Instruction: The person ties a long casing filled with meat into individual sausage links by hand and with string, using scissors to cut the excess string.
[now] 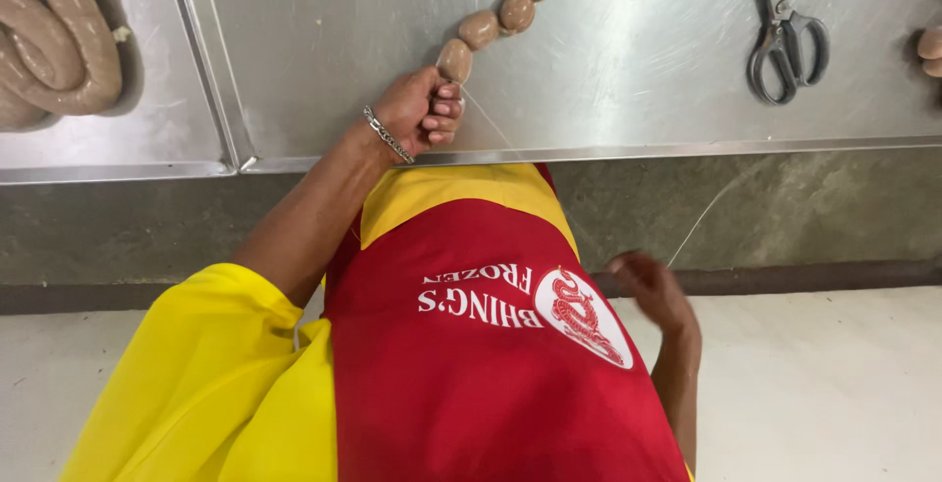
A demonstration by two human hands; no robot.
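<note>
Sausage links (pixel 510 6) are pinched at the end by the left hand (pixel 420 109); string (pixel 702 222), pulled taut by the right hand's (pixel 653 291) closed grip, could snap.

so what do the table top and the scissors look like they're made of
Table top: likely stainless steel, brushed; grey sheen, swirl marks, folded edge. Scissors: apparently all metal, dull grey, handles included; no plastic grips visible.

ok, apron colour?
Red apron with a white printed emblem, over a yellow shirt; head view.
</note>
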